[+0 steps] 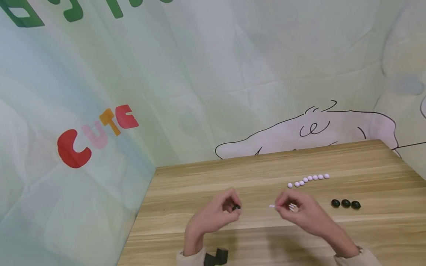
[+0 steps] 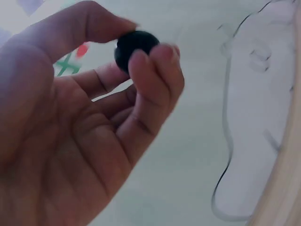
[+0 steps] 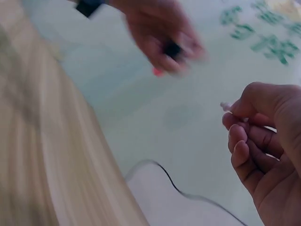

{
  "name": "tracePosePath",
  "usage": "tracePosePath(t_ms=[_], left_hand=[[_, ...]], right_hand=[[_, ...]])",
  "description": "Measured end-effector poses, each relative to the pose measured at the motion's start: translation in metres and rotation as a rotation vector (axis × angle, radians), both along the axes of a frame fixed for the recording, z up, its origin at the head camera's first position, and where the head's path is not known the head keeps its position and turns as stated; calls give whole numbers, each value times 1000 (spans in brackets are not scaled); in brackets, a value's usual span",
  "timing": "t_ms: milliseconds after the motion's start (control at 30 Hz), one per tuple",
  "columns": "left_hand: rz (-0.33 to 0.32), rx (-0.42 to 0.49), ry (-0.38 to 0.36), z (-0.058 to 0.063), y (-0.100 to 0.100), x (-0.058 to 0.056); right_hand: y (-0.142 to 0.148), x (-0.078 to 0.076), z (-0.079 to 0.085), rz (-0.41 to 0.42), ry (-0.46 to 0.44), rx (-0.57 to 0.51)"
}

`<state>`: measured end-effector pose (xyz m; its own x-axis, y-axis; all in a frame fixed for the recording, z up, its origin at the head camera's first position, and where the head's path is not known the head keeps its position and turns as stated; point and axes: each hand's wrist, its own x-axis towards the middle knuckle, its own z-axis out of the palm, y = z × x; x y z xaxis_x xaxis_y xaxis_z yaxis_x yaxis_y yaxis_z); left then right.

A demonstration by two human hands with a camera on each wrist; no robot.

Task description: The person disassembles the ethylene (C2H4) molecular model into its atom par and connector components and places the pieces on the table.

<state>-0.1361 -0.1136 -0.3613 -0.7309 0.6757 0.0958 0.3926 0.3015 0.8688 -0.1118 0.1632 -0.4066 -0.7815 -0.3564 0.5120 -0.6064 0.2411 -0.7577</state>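
My left hand (image 1: 213, 216) pinches a small dark, glossy black ball (image 2: 131, 47) between thumb and fingertips, above the table. Facing it across a short gap, my right hand (image 1: 307, 214) holds a tiny white peg (image 3: 225, 106) between thumb and index finger, its knobbed tip poking out toward the left hand. More thin white pegs (image 1: 293, 207) show inside the curl of the right hand in the head view. The right hand's other fingers are folded in toward the palm.
Behind the right hand, several small white balls (image 1: 310, 178) lie in a row on the wooden table (image 1: 186, 181). To its right sit three black balls (image 1: 345, 203) in a line. A printed cloth backdrop (image 1: 199, 92) stands along the table's back and left edges.
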Motion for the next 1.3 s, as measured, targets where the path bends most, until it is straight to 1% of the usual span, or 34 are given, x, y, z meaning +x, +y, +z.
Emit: tracePosePath(t_ms=[67,100,167,200,233,333,433,567,633,700,833,900,1000,1100,1200,1300], left_hand=[[77,44,-40,3,-18,0],[113,68,-61,4,-25,0],[155,86,-76,5,-34,0],[168,74,-79,5,-36,0],[167,66,-77,5,-36,-1],[160,36,-69,3,-32,-1],[149,22,-70,1,-27,0],[157,0,-68,0,-22,3],[150,-15,-60,0,-19,3],[144,-26,-49,-1,-17,4],[124,-38,-22,-5,-9,5],[110,-40,2,-7,-5,5],[88,-37,18,-13,2,5],[72,-32,6,-19,12,4],[78,-51,-36,-25,25,4],[74,-87,-34,-31,42,0]], right_hand=[[18,1,-1,-135,-26,23],[26,1,-1,-196,-57,36],[37,-1,-5,-304,-91,102],[40,-2,-9,-336,-109,140],[40,-3,-13,-360,-130,182],[35,-5,-29,-373,-193,292],[26,-5,-48,-371,-226,386],[16,-3,-67,-396,-257,479],[11,-2,-74,-413,-275,511],[8,-1,-80,-426,-264,533],[2,0,-86,-456,-233,562],[0,0,-86,-474,-221,574],[-1,0,-86,-499,-227,581],[1,1,-86,-508,-242,583],[3,3,-86,-509,-253,584],[5,6,-83,-504,-281,588]])
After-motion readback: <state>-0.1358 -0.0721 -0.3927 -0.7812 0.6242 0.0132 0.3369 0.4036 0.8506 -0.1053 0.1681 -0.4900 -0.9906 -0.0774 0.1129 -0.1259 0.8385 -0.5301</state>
